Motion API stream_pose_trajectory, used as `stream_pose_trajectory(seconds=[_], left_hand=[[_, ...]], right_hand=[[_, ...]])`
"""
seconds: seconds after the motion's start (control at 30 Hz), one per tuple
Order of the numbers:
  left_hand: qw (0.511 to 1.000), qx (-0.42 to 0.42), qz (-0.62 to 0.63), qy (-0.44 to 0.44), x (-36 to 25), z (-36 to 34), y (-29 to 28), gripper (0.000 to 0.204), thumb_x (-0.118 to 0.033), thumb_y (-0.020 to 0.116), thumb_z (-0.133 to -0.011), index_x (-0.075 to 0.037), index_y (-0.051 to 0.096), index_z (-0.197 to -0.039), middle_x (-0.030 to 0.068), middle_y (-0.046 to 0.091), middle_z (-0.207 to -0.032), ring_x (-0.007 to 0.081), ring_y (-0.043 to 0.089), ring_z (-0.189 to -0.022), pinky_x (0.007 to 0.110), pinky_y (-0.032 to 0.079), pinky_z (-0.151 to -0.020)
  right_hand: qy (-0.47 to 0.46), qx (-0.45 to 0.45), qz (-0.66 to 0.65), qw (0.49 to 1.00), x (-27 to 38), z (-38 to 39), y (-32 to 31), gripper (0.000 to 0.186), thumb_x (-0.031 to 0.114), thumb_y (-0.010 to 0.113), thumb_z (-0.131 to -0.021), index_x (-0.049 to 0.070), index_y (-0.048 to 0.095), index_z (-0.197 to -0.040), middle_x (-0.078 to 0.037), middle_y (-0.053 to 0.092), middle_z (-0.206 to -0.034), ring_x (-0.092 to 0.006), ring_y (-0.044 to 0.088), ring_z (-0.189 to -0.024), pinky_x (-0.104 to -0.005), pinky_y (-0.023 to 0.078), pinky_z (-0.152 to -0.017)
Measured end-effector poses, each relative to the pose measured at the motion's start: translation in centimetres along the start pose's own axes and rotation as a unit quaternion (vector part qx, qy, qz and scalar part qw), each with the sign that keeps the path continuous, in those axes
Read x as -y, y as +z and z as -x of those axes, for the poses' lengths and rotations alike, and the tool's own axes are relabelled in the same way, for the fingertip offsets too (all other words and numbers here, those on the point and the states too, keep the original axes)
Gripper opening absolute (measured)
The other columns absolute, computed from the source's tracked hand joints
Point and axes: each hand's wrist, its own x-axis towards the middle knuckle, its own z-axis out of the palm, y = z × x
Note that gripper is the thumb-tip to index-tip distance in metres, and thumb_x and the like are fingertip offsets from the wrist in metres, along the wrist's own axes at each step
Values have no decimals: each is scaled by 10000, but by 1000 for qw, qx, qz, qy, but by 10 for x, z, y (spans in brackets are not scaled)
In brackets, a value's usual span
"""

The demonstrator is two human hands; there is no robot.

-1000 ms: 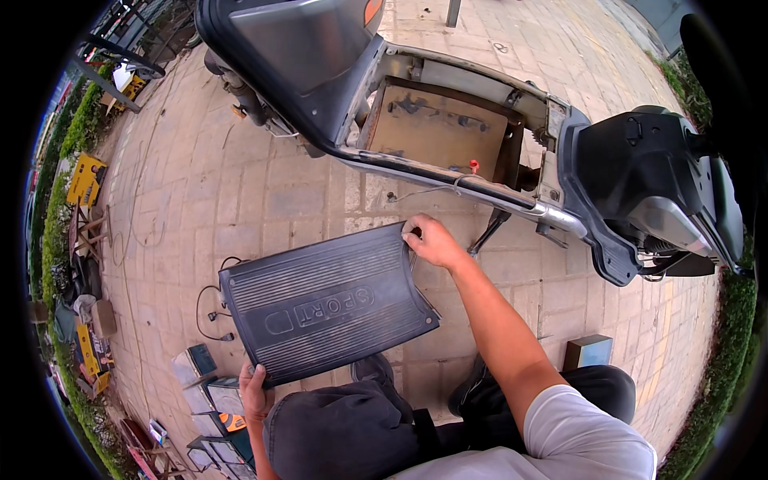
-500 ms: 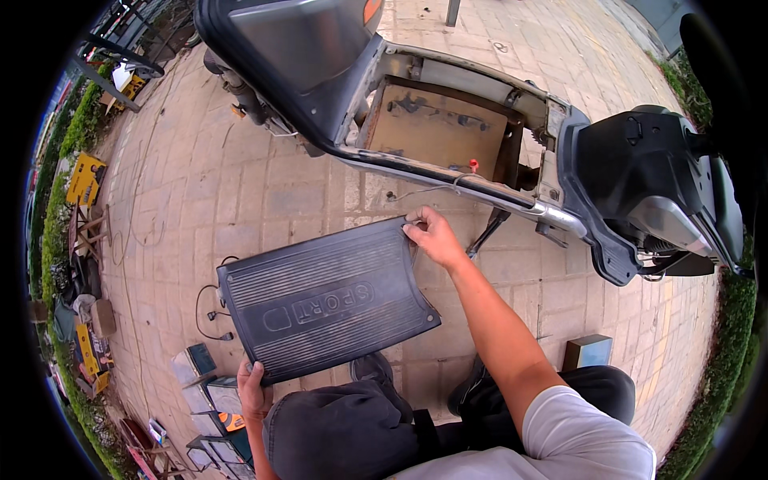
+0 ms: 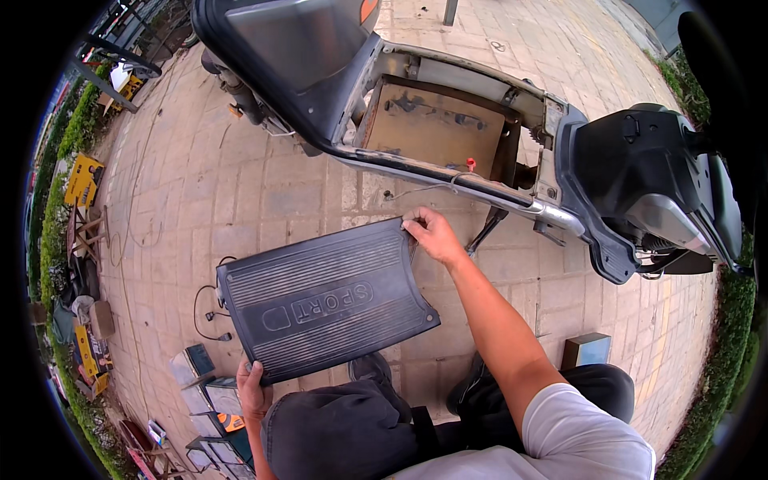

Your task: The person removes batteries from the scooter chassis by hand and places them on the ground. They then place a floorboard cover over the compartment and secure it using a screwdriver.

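A black ribbed plastic scooter footboard panel with raised lettering is held level above the paving in front of my knees. My left hand grips its near left corner, thumb on top and fingers hidden underneath. At the far right corner, my right hand pinches the edge. A dark cable with plugs shows beyond the panel's left edge. Past my right hand stands an electric scooter, its floor compartment uncovered. A small red piece and a thin wire sit at the compartment's near rail.
Several block-shaped batteries stand on the ground by my left knee. Another box-shaped block is beside my right knee. Yellow cartons line the left hedge. A scooter kickstand reaches the paving near my right hand.
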Motion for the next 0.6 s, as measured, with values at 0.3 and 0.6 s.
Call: stream_pose_trajectory(seconds=[0.3, 0.6], left_hand=[[1000, -16, -17, 0, -2, 1, -1, 293, -65, 559, -927, 35, 527, -1201, 137, 642, -1101, 230, 621, -994, 354, 486, -913], [1000, -16, -24, 5, -4, 0, 2, 266, -63, 548, -930, 22, 540, -1183, 125, 649, -1087, 219, 630, -960, 345, 499, -880]], right_hand=[[63, 80, 10, 995, 6, -14, -16, 164, 107, 628, -897, -6, 557, -992, -66, 615, -832, -143, 611, -704, -290, 524, -593], [161, 106, -40, 980, 8, -19, -18, 234, 98, 646, -874, 1, 533, -1054, -89, 614, -948, -179, 621, -819, -334, 550, -689]])
